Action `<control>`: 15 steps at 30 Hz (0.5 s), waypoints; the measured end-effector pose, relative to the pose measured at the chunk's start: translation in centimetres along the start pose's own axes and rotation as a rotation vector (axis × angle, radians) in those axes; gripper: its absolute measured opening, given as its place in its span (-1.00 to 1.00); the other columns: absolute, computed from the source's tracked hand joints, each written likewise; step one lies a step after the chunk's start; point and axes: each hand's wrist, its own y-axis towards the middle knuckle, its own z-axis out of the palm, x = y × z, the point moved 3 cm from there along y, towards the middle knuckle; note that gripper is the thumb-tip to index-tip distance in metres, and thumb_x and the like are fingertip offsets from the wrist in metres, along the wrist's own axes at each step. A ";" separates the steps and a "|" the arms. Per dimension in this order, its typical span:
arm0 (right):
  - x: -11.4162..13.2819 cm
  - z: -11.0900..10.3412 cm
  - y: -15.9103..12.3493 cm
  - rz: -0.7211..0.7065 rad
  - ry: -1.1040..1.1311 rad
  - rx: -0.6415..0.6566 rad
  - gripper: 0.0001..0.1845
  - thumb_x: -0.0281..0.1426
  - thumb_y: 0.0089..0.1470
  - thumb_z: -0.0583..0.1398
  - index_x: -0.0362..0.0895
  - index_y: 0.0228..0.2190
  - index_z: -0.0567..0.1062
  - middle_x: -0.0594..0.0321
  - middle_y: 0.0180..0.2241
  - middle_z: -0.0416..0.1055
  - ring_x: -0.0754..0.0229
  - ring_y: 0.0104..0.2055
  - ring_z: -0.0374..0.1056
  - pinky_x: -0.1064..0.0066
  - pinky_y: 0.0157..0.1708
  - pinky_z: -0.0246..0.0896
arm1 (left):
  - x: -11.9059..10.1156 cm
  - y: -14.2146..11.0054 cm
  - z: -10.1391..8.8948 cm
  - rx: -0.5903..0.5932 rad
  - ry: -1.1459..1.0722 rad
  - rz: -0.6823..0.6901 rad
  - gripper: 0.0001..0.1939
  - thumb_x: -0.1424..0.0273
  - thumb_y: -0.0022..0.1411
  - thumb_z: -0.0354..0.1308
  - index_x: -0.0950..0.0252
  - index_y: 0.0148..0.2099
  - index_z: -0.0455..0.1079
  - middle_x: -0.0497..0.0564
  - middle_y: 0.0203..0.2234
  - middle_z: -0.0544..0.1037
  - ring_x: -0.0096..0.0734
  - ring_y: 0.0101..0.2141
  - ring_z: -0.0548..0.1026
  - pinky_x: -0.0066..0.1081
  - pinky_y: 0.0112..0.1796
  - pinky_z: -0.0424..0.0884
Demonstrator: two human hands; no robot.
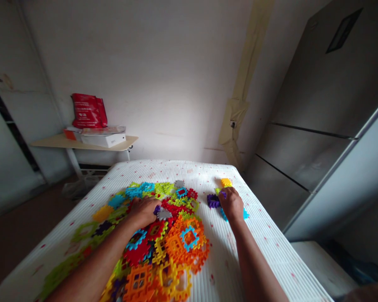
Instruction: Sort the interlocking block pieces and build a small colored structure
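Observation:
Colourful notched plastic building tiles (pixel 138 277) lie in a large heap on the left and middle of the bed-like white surface. Reaching into the heap, my left hand (pixel 146 211) has its fingers curled at a small purple tile (pixel 157 209), beside a grey tile (pixel 164 214). My right hand (pixel 232 203) is closed over a purple tile (pixel 223 195) on the right side. Touching or close to it are a joined purple block (pixel 213 201), a yellow tile (pixel 226 182) and a blue tile (pixel 245 214) partly hidden under the hand.
The white, ribbed, red-dotted cover (pixel 220 268) spreads under everything. A grey fridge (pixel 302 105) stands at the right. Behind left, a small desk (pixel 55 143) carries a red bag (pixel 88 111) and a white box (pixel 108 139). A wall socket (pixel 233 124) is at the back.

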 end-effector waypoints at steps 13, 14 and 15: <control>0.3 0.2 0.0 -0.054 0.061 -0.012 -0.80 -0.43 0.07 0.10 -0.18 -0.33 0.53 0.12 -0.30 0.46 0.17 -0.22 0.37 0.44 -0.20 0.15 | -0.8 -0.8 -3.0 -0.266 -0.770 -0.121 -0.52 0.32 -0.24 0.29 0.26 -0.16 0.42 0.05 -0.24 0.54 -0.14 -0.14 0.46 -0.27 -0.10 0.32; 0.4 0.2 0.0 -0.060 0.095 -0.013 -0.80 -0.44 0.06 0.10 -0.17 -0.34 0.53 0.11 -0.30 0.46 0.17 -0.23 0.37 0.43 -0.20 0.16 | -0.8 -1.1 -3.0 -0.281 -0.854 -0.136 -0.50 0.27 -0.21 0.29 0.27 -0.13 0.40 0.05 -0.23 0.54 -0.16 -0.15 0.47 -0.28 -0.12 0.34; 0.6 0.2 0.0 -0.068 0.149 -0.010 -0.80 -0.44 0.05 0.10 -0.17 -0.34 0.53 0.11 -0.30 0.46 0.17 -0.24 0.37 0.42 -0.20 0.18 | -0.8 -1.5 -3.0 -0.292 -0.937 -0.150 -0.49 0.22 -0.17 0.27 0.27 -0.11 0.38 0.05 -0.22 0.53 -0.19 -0.16 0.48 -0.28 -0.14 0.36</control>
